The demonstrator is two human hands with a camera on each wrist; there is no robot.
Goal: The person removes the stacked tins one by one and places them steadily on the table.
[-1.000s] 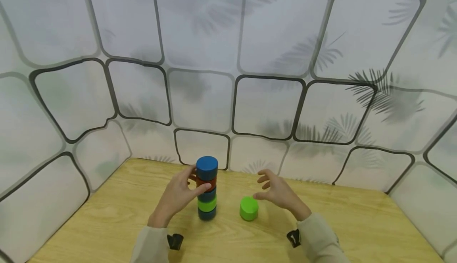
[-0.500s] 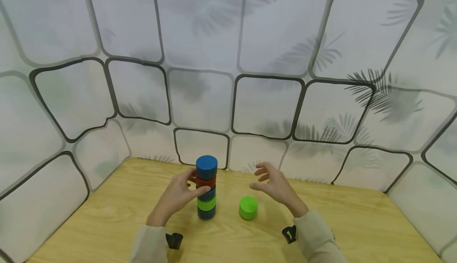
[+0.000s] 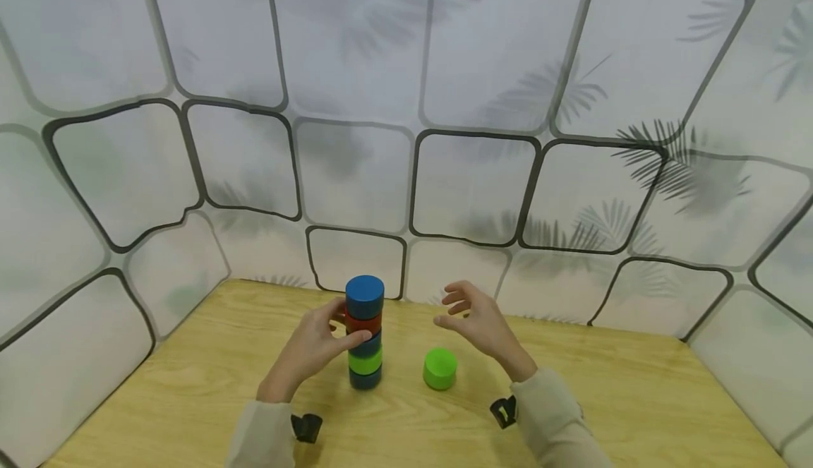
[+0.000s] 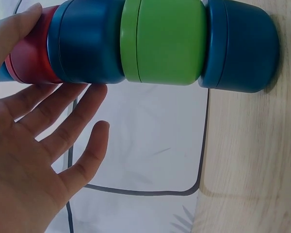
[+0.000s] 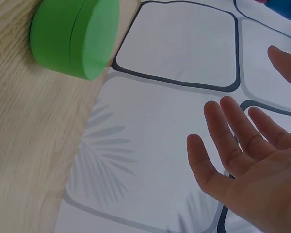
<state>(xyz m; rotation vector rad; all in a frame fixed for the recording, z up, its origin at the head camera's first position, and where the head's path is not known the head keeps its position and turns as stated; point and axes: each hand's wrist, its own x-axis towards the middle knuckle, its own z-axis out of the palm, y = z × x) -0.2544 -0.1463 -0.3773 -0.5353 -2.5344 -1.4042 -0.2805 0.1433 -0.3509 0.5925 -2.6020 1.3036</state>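
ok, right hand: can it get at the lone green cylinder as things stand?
Probably yes. The right hand looks empty, and the green cylinder stands clear of the stack on the table. Nothing visible blocks the way; the left hand is at the stack.

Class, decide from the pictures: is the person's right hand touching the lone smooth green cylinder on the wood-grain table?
Apart. The right wrist view shows the white, dark-lined backdrop plainly visible between the right hand and the lone green cylinder.
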